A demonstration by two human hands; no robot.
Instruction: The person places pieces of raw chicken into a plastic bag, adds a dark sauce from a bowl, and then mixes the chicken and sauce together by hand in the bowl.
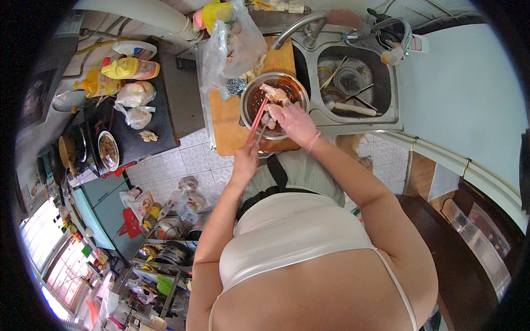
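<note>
My left hand (246,159) is closed around the ends of red chopsticks (257,118) and a thin grey utensil of unclear kind, their tips in a metal bowl (245,99). My right hand (296,124), in a thin see-through glove with a pink cuff, reaches into the bowl from the right. Its fingertips pinch a pale piece of raw meat (269,121) beside the chopsticks. Another raw piece, seemingly chicken (275,93), lies higher in the bowl, over dark reddish-brown sauce (295,87). The bowl rests on a wooden cutting board (225,132).
Behind the bowl, a clear plastic bag (244,49) holds pale food. To the right, a steel sink (395,99) contains utensils under a faucet (300,25). The dark counter (159,120) at left carries bottles, bagged food and a dish of food (108,151).
</note>
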